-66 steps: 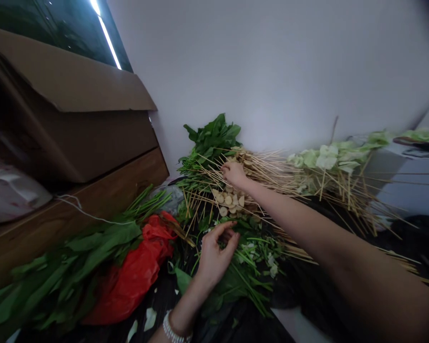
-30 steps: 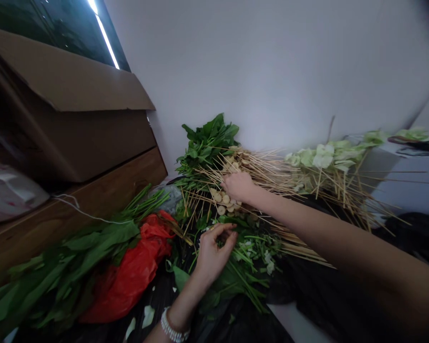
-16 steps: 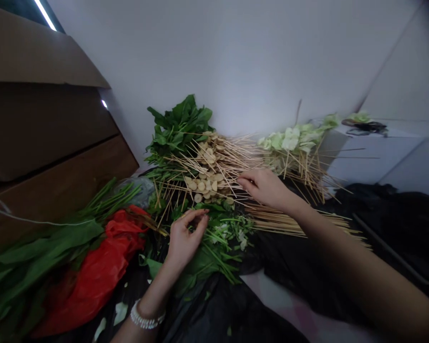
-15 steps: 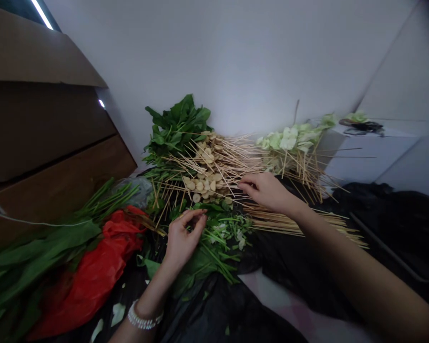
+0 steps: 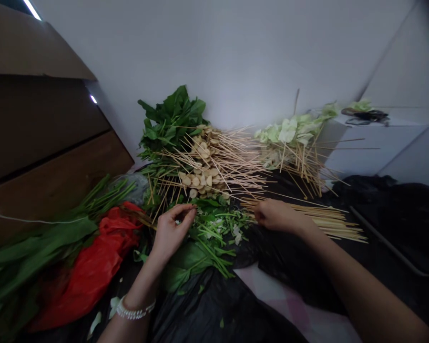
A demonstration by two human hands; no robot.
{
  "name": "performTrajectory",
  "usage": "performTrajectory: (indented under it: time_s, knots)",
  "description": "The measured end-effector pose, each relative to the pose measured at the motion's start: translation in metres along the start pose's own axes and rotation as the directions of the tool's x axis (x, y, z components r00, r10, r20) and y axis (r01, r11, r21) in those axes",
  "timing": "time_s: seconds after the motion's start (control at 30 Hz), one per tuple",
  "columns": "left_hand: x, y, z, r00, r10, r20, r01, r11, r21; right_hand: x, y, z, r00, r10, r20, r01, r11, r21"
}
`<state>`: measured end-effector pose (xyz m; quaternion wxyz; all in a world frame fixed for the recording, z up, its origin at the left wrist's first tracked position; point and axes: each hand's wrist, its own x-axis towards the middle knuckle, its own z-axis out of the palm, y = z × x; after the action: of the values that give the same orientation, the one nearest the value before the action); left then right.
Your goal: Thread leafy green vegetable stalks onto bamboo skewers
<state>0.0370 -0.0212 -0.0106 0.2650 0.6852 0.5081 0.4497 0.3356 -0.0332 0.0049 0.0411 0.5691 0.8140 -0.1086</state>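
My left hand (image 5: pixel 173 226), with a beaded bracelet on its wrist, hovers over the loose greens, thumb and forefinger pinched together. Whatever is between those fingertips is too small to make out. My right hand (image 5: pixel 276 215) curls down over the left ends of the bare bamboo skewers (image 5: pixel 329 221), its fingers closed on them. How many it grips is hidden. Cut green leaves and stems (image 5: pixel 214 238) lie between my hands. Behind them are stacked skewers threaded with pale round slices (image 5: pixel 203 178), their bare ends pointing right.
Leafy greens (image 5: pixel 173 119) are heaped against the wall. Skewered pale green leaves (image 5: pixel 289 131) stand at the back right beside a white box (image 5: pixel 372 143). At left lie a red plastic bag (image 5: pixel 89 267), long leafy stems (image 5: pixel 39 257) and a cardboard box (image 5: pixel 50 181). Black plastic (image 5: pixel 214 309) covers the surface.
My right hand has moved down from the ends of the threaded skewers to the bare skewers. My left hand stays pinched over the greens. The view has shifted slightly.
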Motion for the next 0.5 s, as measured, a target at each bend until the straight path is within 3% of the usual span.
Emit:
performTrajectory:
  time_s: [0.1,0.23,0.37,0.5]
  knots:
    - [0.002,0.000,-0.008,0.988,-0.047,0.144,0.046,0.999,0.011,0.001,-0.003,0.003,1.000,-0.012,-0.016,0.011,0.999,-0.045]
    - [-0.001,0.003,-0.011,0.937,-0.012,0.350,0.007,1.000,0.014,-0.005,0.001,-0.002,0.998,-0.053,-0.038,0.051,0.998,-0.046]
    - [-0.004,0.003,-0.004,0.906,0.065,0.418,-0.074,0.997,0.006,-0.008,-0.006,-0.007,0.979,-0.037,-0.199,0.043,0.999,0.025]
    - [-0.006,0.002,0.003,0.881,0.081,0.466,-0.131,0.989,0.076,-0.005,-0.030,-0.002,0.938,-0.081,-0.338,0.104,0.993,0.049]
